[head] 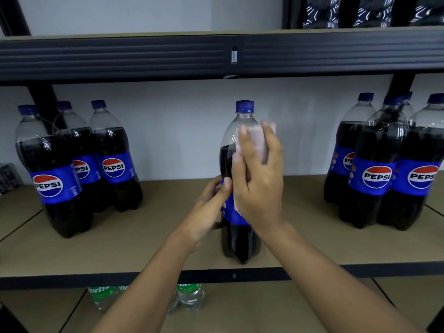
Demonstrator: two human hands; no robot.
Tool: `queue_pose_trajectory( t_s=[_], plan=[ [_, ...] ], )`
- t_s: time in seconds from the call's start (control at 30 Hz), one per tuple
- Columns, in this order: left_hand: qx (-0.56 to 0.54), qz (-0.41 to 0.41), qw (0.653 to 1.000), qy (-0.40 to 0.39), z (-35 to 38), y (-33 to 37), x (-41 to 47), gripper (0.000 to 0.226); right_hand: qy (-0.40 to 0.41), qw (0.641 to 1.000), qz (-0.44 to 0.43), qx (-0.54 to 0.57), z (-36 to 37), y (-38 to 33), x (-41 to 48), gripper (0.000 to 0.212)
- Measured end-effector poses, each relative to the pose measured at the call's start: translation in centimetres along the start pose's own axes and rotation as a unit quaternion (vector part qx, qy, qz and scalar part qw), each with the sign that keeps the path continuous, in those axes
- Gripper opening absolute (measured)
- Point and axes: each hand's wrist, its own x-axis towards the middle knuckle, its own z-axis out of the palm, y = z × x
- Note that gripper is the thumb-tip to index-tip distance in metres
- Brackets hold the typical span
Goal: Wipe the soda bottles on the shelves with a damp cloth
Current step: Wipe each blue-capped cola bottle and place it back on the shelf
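Eight middle-shelf Pepsi bottles (pixel 113 155), one cloth (pixel 257 140), two hands (pixel 207 209) (pixel 260 181).

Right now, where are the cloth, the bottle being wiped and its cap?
cloth (pixel 256 138): head view, pale fabric on the bottle's shoulder.
middle Pepsi bottle (pixel 237 243): head view, dark lower body.
blue cap (pixel 244 106): head view, its side.

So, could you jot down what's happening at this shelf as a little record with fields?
activity: wiping one cola bottle
position: upright, alone in the middle of the shelf, blue cap on
left hand: grips the bottle at its label
right hand: presses a pale cloth flat on the bottle's upper part
neighbours: three like bottles to the left, a cluster to the right
below: green-labelled bottles on the lower shelf
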Motion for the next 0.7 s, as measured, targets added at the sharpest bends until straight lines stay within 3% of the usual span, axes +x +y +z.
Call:
queue_pose_trajectory(
  t_s=[0.23, 0.4, 0.57, 0.7],
  plan=[
    [-0.03, 0.01, 0.999, 0.015, 0.3, -0.2, -0.2, 0.056, -0.104, 0.991, 0.083, 0.015, -0.8, 2.0, -12.7, 0.052],
    [-0.018, 0.004, 1.0, 0.013, 0.3, -0.2, -0.5, 0.061, -0.06, 0.996, 0.071, 0.017, -0.8, 1.2, -7.0, 0.051],
    [0.003, 0.007, 1.0, -0.005, 0.9, 0.2, -1.1, 0.067, -0.029, 0.981, 0.134, 0.135, -1.5, -0.7, 2.9, 0.048],
    [0.027, 0.03, 0.999, 0.021, 1.7, 0.1, -1.3, 0.061, -0.022, 0.99, 0.095, 0.099, -1.4, -0.3, 0.2, 0.05]
  ],
)
